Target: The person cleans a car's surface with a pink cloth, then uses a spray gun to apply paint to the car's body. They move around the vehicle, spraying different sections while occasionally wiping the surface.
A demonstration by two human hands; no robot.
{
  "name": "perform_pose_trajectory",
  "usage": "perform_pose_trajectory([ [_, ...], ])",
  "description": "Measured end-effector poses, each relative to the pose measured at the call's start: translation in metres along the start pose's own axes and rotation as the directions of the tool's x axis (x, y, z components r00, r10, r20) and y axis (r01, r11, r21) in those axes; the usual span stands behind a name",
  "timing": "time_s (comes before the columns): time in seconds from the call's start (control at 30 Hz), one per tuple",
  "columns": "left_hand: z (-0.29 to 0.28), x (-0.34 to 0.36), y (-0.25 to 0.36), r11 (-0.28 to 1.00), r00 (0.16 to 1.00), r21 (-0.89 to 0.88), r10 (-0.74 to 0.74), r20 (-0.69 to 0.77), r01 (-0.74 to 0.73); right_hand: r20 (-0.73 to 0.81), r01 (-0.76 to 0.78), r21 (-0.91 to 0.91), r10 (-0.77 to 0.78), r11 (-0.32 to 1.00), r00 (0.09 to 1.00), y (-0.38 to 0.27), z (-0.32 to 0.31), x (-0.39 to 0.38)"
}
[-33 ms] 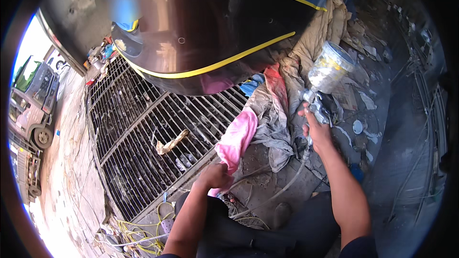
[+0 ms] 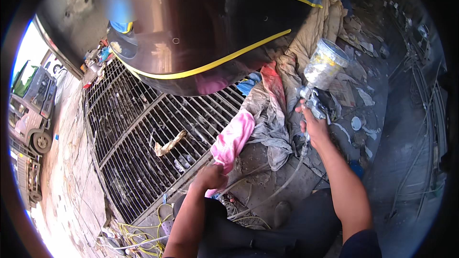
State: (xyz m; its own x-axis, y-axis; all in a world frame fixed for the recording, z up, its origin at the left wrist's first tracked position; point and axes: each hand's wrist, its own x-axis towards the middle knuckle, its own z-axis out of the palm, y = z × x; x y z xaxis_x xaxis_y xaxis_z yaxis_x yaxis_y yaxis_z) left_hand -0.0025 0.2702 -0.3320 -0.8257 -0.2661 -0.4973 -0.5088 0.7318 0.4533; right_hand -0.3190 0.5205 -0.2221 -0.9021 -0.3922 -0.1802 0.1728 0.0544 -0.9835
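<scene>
My left hand point(image 2: 211, 177) is closed round a pink cloth point(image 2: 234, 136), which sticks out ahead of the fist above the edge of a floor grate point(image 2: 138, 138). To the right, my right hand point(image 2: 314, 123) grips a spray gun point(image 2: 313, 101) with a paint-spattered cup point(image 2: 326, 64) on top. A pale hose point(image 2: 289, 179) runs from the gun's handle down toward my legs. Ahead stands a glossy dark vehicle panel point(image 2: 205, 24), edged with yellow masking tape point(image 2: 224, 61). Neither the cloth nor the gun touches the panel.
Stained drop cloths point(image 2: 277, 134) lie crumpled right of the grate. Yellow cord point(image 2: 138, 236) is coiled at lower left. Scraps of paper point(image 2: 366, 96) litter the floor at right, near long strips point(image 2: 425, 110) along the wall. A truck point(image 2: 36, 100) stands outside at far left.
The view has shifted slightly, so the panel and both hands sit a little further left. Both grips stay the same, on the pink cloth and the spray gun.
</scene>
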Motion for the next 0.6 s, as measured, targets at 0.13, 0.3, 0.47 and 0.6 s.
perform_pose_trajectory([
  [0.13,-0.010,-0.021,-0.010,0.991,0.991,-0.007,-0.135,-0.021,0.135,-0.044,0.017,0.043,-0.015,0.999,0.999,0.043,-0.009,0.038],
  [0.3,-0.011,-0.052,-0.028,0.973,0.976,-0.176,-0.172,-0.132,0.148,-0.005,-0.015,0.124,0.015,0.992,1.000,0.074,0.001,0.032],
  [0.47,-0.012,-0.057,-0.032,0.987,0.924,-0.107,-0.149,-0.353,0.118,0.054,-0.031,0.111,0.025,0.993,0.998,0.092,0.024,0.021],
  [0.6,-0.012,-0.064,-0.032,0.978,0.929,-0.088,-0.205,-0.309,0.187,0.102,-0.039,0.067,0.032,0.997,0.994,0.097,0.034,0.012],
])
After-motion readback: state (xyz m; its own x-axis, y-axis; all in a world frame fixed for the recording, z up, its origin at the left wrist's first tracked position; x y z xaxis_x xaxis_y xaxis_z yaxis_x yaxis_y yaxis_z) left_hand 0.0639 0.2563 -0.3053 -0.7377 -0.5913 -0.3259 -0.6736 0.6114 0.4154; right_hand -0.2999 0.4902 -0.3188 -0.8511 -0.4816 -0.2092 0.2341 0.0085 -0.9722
